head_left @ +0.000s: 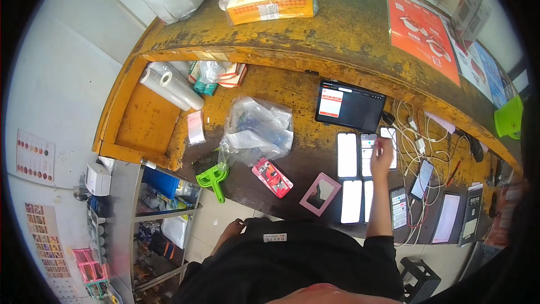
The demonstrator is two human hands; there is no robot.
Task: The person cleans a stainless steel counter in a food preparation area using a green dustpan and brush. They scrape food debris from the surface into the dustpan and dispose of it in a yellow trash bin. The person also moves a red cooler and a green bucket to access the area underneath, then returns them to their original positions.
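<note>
My right hand (381,155) is over a dark-edged smartphone (368,145) with a lit list on its screen. Its fingers are loosely bent and nothing shows in them; whether a fingertip touches the glass I cannot tell. A white-screened smartphone (346,155) lies just left of it, and another smartphone (387,135) is partly covered by the hand on the right. Nearer me are a bright smartphone (351,201) and one half hidden by my forearm (368,198). My left hand (233,227) hangs low beside my body, below the counter edge, its fingers mostly hidden.
A tablet (350,105) stands behind the phones. Tangled white cables (422,135) lie to the right. Leftward are a pink-framed mirror (320,194), a red-cased phone (272,178), a green dustpan-like tool (213,176), a clear plastic bag (257,128) and plastic film rolls (181,90).
</note>
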